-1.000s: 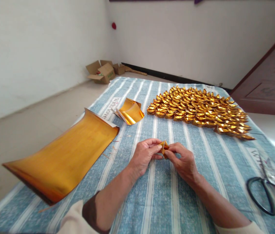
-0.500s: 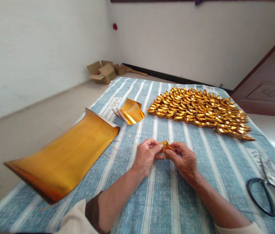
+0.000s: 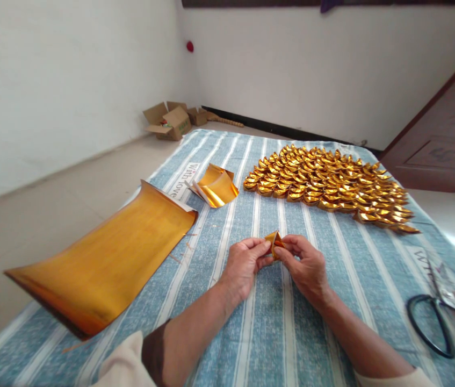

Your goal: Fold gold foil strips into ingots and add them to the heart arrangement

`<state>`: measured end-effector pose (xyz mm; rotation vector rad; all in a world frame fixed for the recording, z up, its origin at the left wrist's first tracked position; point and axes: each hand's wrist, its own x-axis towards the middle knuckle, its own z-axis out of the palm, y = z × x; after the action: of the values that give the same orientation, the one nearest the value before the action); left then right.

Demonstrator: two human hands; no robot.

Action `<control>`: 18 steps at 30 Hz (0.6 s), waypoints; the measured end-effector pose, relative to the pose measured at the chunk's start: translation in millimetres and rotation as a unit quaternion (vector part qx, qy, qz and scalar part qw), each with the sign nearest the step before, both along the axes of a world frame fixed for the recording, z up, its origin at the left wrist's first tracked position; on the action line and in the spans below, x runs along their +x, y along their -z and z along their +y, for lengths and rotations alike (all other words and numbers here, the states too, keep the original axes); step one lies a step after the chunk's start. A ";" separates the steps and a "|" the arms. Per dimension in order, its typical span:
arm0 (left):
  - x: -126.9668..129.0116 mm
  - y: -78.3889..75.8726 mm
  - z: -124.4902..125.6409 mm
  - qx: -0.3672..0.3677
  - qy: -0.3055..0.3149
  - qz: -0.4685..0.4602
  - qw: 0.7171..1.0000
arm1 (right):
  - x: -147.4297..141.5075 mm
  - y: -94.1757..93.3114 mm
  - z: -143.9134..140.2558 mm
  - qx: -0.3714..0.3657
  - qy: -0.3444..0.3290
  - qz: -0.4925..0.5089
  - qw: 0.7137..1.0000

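Note:
A small piece of folded gold foil paper point(image 3: 274, 239) is pinched between both hands, above the middle of the striped cloth. My left hand point(image 3: 247, 262) grips its left side, thumb on the near face. On its right side, my right hand point(image 3: 303, 264) holds it with thumb and fingers; the fingertips hide part of the folds. Beyond my hands lie many folded gold paper ingots point(image 3: 327, 177), set close together in rows. Left of them rests a small stack of cut gold foil sheets point(image 3: 216, 185), curling at the edges.
A large gold foil sheet stack point(image 3: 106, 258) lies along the table's left side, corners lifted. Black-handled scissors point(image 3: 439, 317) rest at the right edge. The blue-and-white striped cloth point(image 3: 227, 344) covers the table. An open cardboard box point(image 3: 174, 123) stands on the floor past the far left corner.
Both hands keep hold of the folded foil paper at nearly the same spot. The foil is tilted slightly differently, and the left fingers have shifted a little beneath it.

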<state>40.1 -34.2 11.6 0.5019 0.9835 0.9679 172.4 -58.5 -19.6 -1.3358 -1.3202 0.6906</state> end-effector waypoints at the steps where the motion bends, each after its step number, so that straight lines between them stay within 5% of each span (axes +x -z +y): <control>1: -0.1 0.3 -0.1 -0.001 0.002 0.000 1.000 | -0.1 -0.4 -0.1 0.004 0.002 -0.005 1.000; 18: -3.1 4.6 0.8 0.011 0.039 0.004 0.999 | -0.1 -0.5 -1.6 0.062 0.003 -0.075 0.995</control>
<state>37.1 -33.3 7.0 0.5591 0.9556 0.9078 172.4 -60.1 -19.1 -1.3114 -1.4542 0.5029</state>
